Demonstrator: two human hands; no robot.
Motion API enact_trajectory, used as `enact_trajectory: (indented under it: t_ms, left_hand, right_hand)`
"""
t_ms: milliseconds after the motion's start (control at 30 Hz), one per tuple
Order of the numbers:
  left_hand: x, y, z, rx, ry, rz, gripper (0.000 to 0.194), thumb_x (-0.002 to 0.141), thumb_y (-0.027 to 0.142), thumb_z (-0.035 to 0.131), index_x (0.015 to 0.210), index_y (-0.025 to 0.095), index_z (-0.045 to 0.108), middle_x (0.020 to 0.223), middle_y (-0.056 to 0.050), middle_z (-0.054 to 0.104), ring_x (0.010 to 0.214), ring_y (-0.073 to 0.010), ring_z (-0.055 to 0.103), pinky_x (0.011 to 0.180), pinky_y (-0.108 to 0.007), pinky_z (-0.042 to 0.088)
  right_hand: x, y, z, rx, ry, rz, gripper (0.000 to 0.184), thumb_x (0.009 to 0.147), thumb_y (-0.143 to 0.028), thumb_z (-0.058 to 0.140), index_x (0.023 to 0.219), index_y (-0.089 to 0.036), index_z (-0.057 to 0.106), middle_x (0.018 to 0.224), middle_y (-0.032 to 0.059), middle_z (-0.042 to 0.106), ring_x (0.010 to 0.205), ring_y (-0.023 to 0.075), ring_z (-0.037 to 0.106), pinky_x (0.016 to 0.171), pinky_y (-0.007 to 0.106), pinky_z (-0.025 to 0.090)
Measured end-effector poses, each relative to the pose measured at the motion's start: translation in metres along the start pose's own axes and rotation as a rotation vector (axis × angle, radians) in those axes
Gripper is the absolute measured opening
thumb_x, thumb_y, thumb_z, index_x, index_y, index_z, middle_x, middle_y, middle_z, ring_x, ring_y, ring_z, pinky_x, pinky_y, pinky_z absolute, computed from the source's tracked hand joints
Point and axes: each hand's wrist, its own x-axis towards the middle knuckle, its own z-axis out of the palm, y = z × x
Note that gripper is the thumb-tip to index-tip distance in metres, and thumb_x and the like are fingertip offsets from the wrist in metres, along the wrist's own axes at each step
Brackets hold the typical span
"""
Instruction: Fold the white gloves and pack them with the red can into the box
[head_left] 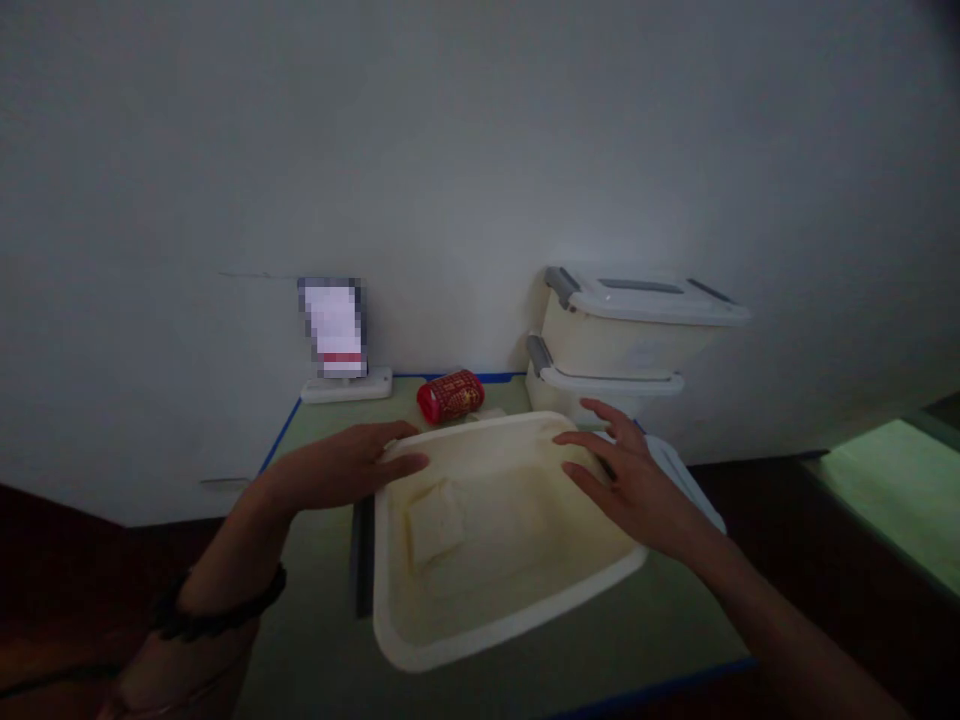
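Note:
A white plastic storage box (517, 600) stands tilted on the table before me, its lid off. Inside, near its left wall, lies a pale, flat, squarish item (436, 522) whose kind I cannot make out. My left hand (352, 465) holds the box's far left rim, thumb over the inner side and fingers around the outside. Over the right rim hovers my right hand (619, 480), its fingers spread and apart; whether it touches the rim is unclear. A white lid (686, 485) lies partly hidden behind my right hand.
Two lidded storage boxes (622, 340) are stacked against the wall at the back right. A red patterned package (451, 396) lies behind the open box. At the back left a phone (335, 325) leans on a white stand (346, 386). Blue tape edges the green tabletop (315, 610).

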Motion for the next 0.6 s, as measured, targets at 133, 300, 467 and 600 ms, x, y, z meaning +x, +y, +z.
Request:
enact_trajectory:
  t_ms: [133, 300, 467, 600]
  left_hand:
    - [-0.018, -0.001, 0.019, -0.189, 0.072, -0.075, 0.046, 0.082, 0.052, 0.037, 0.114, 0.023, 0.051, 0.113, -0.006, 0.06, 0.095, -0.0223, 0.058, 0.081, -0.031, 0.045]
    - [-0.024, 0.013, 0.037, -0.318, 0.358, -0.171, 0.047, 0.079, 0.055, 0.039, 0.103, 0.021, 0.059, 0.11, -0.007, 0.062, 0.106, -0.0276, 0.051, 0.093, -0.038, 0.039]
    - [0.01, 0.045, 0.036, -0.469, 0.312, -0.004, 0.044, 0.082, 0.05, 0.038, 0.101, 0.017, 0.059, 0.099, -0.008, 0.065, 0.09, -0.0233, 0.057, 0.08, -0.035, 0.045]
    - [0.06, 0.068, 0.042, -0.529, 0.32, 0.135, 0.043, 0.082, 0.05, 0.038, 0.088, 0.014, 0.06, 0.086, -0.006, 0.065, 0.081, -0.0188, 0.057, 0.073, -0.03, 0.045]
  right_hand:
    - [-0.004, 0.009, -0.003, 0.294, -0.139, 0.146, 0.031, 0.08, -0.03, 0.047, 0.111, -0.027, 0.053, 0.12, 0.0068, 0.049, 0.11, 0.0244, 0.047, 0.091, 0.043, 0.038]
    - [-0.005, 0.013, -0.015, 0.564, -0.131, 0.289, 0.021, 0.077, -0.035, 0.05, 0.095, -0.026, 0.057, 0.102, 0.0017, 0.058, 0.089, 0.02, 0.056, 0.074, 0.032, 0.044]
    - [-0.013, 0.036, -0.045, 0.844, 0.019, 0.455, 0.031, 0.08, -0.047, 0.044, 0.103, -0.028, 0.052, 0.088, 0.0013, 0.061, 0.069, 0.0158, 0.058, 0.054, 0.024, 0.044]
    - [-0.028, 0.063, -0.07, 0.826, 0.148, 0.515, 0.037, 0.077, -0.045, 0.048, 0.109, -0.027, 0.049, 0.095, 0.0044, 0.062, 0.071, 0.0174, 0.06, 0.054, 0.026, 0.046]
